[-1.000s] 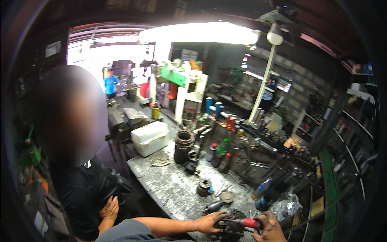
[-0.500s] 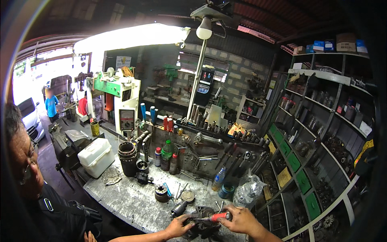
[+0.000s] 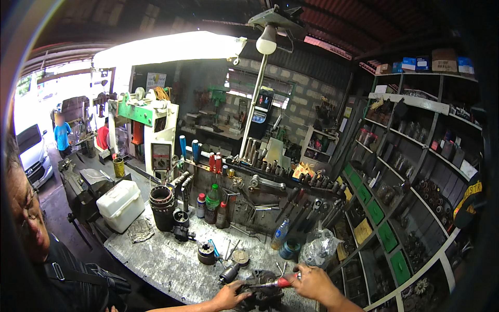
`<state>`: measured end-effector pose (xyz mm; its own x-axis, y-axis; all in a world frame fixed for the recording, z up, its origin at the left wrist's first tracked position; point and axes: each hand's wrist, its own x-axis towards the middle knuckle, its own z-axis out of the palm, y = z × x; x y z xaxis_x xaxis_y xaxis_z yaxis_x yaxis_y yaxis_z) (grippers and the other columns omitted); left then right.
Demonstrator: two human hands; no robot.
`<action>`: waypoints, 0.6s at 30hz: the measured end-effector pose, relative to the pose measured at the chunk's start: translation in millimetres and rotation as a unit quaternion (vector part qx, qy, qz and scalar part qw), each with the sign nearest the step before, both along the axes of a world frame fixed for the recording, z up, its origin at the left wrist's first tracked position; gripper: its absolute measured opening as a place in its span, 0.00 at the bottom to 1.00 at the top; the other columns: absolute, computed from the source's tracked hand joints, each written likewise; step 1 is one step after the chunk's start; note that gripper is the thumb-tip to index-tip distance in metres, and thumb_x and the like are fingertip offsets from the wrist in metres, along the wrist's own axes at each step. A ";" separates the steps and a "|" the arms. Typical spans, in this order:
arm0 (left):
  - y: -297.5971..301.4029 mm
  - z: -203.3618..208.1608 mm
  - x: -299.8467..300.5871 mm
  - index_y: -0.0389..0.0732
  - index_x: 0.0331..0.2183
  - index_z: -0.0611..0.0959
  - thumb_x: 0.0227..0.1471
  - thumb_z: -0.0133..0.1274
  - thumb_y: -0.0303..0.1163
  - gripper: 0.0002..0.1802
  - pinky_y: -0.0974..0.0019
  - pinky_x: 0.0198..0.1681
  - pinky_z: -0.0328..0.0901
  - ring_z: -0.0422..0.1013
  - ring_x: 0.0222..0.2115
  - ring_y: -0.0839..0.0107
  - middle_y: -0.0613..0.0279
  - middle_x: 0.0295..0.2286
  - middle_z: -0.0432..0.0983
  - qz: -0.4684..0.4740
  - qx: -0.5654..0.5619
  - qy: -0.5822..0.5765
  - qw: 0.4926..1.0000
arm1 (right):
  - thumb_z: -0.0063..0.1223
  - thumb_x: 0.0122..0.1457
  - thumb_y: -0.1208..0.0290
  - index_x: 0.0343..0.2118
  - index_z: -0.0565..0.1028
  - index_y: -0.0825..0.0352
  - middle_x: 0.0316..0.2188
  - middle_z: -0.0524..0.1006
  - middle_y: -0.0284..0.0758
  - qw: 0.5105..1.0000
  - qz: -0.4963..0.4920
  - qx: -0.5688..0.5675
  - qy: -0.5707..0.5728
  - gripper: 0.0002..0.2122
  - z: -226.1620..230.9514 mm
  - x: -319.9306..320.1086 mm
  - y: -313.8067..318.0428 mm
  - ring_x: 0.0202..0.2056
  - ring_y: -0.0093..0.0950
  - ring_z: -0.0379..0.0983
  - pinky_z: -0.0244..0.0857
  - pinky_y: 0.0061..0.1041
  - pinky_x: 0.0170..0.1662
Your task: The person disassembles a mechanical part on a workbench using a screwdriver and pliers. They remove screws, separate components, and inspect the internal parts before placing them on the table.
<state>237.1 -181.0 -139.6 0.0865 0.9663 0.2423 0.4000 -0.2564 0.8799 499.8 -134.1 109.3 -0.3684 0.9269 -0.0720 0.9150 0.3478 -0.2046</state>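
Note:
At the bottom edge of the head view, my left hand (image 3: 228, 296) rests on a dark metal motor part (image 3: 262, 294) lying on the worn grey workbench (image 3: 161, 262). My right hand (image 3: 312, 283) grips a red-handled screwdriver (image 3: 275, 283), its shaft pointing left into the part. Just beyond the part lie a small metal cylinder (image 3: 228, 273) and a round rusty disc (image 3: 240, 257).
A person in dark clothes stands close at the left (image 3: 47, 244). On the bench stand a white plastic box (image 3: 120, 204), a black stator ring (image 3: 162, 205), bottles (image 3: 212, 203) and a clear plastic bag (image 3: 318, 248). Shelves of parts fill the right (image 3: 405, 218). A lamp pole (image 3: 254, 104) rises behind.
The view has swung right and up, bringing the shelves into sight; the person at the left slid toward the edge. Both hands stay on the part and screwdriver.

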 end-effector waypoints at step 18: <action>3.2 3.4 -4.6 0.37 0.59 0.82 0.61 0.69 0.48 0.34 0.51 0.58 0.74 0.79 0.53 0.42 0.42 0.53 0.82 -0.034 -0.028 -0.007 0.999 | 0.74 0.58 0.52 0.64 0.73 0.60 0.48 0.83 0.48 0.986 0.096 -0.004 0.134 0.34 1.1 3.4 6.8 0.48 0.51 0.83 0.77 0.42 0.53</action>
<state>232.5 -177.9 -136.1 0.1492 0.9703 0.1905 0.3713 -0.2335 0.8987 503.2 -127.4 110.4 -0.5432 0.8384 0.0454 0.7456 0.5065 -0.4330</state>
